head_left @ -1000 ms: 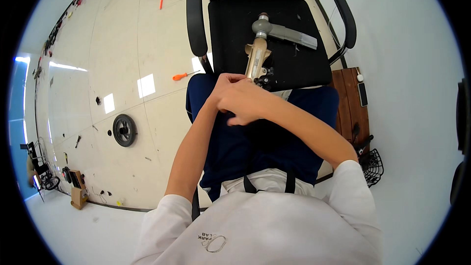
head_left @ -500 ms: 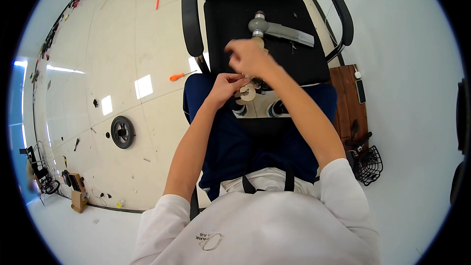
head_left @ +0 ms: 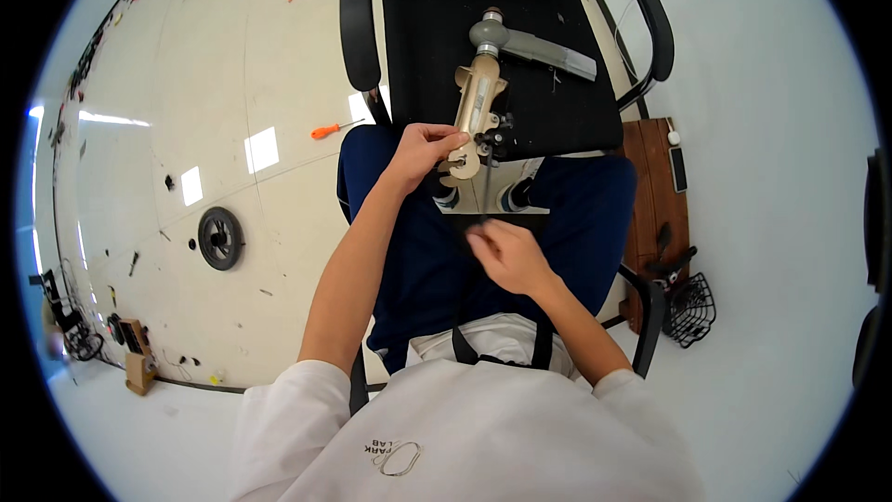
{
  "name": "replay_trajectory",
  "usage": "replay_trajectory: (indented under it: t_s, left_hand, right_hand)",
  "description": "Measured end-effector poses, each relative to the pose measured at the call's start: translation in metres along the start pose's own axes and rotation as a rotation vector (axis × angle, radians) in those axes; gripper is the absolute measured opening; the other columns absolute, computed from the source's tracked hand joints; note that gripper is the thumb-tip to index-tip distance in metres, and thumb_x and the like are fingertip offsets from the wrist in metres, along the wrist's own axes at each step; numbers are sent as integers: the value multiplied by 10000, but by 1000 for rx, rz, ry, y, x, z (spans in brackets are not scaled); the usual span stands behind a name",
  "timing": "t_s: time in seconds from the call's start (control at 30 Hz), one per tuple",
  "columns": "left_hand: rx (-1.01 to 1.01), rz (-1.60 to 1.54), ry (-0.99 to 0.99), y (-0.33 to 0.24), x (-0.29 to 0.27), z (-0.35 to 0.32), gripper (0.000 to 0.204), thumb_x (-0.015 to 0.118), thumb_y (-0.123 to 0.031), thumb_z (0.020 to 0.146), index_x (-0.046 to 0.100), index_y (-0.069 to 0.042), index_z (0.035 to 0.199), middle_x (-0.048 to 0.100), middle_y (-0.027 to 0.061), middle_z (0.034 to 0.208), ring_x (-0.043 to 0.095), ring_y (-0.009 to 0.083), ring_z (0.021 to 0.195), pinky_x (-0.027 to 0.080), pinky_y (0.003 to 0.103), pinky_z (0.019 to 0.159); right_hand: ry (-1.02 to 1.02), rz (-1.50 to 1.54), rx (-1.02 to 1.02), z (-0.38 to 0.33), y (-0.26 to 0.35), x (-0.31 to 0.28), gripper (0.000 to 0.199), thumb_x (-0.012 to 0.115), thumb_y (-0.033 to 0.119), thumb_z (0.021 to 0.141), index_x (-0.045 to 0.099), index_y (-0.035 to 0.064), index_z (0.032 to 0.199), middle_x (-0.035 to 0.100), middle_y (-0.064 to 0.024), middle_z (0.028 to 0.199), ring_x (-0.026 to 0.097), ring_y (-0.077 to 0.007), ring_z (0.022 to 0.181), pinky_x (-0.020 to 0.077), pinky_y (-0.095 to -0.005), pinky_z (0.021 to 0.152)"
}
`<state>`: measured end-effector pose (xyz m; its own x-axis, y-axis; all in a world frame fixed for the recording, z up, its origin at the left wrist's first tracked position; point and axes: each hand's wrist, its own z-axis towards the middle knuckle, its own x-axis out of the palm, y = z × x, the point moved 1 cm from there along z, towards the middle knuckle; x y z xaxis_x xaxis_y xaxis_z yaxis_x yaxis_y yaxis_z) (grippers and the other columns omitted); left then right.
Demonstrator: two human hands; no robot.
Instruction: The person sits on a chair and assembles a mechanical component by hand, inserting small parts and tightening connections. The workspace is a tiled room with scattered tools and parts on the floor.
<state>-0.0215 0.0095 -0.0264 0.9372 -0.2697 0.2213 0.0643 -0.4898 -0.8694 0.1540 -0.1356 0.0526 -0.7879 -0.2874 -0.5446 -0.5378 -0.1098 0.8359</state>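
A beige metal bracket-like part (head_left: 478,98) with a slotted end reaches from the chair seat toward me over my knees. Its far end joins a grey rounded hub (head_left: 489,34) with a flat grey arm (head_left: 548,58) slanting off to the right. My left hand (head_left: 426,154) is closed on the near end of the beige part, thumb on top. Small black fittings (head_left: 493,138) sit on its right side. Below them, my right hand (head_left: 508,255), slightly blurred, has its fingers pinched at the lower end of a thin dark rod (head_left: 487,191) that runs up to the fittings.
A black office chair (head_left: 548,121) with armrests stands in front of me. On the floor to the left lie an orange screwdriver (head_left: 327,131), a black wheel (head_left: 219,238) and small scattered parts. To the right are a brown wooden board (head_left: 646,214) and a black wire basket (head_left: 692,310).
My right hand has moved from above the beige part down toward my lap, uncovering the part and the thin rod. My left hand keeps its hold near the slotted end.
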Motion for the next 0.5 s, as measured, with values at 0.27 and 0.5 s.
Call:
replay_trajectory:
  t_s: [0.27,0.5]
  left_hand:
    - [-2,-256,68,24,-16,16,394,694,-156,907,587,-17,1260,643,76,1106,616,124,928,510,290,779]
    - [179,-187,54,23,-14,2,268,677,-63,843,601,-47,1100,643,41,1022,629,128,919,513,288,767]
  right_hand:
    - [-95,-17,-337,144,24,23,225,596,161,894,647,-41,978,692,-205,851,670,-380,774,526,-447,730]
    - [307,-363,-377,167,42,-28,209,681,154,806,684,72,998,713,-92,844,685,-304,897,541,-387,745]
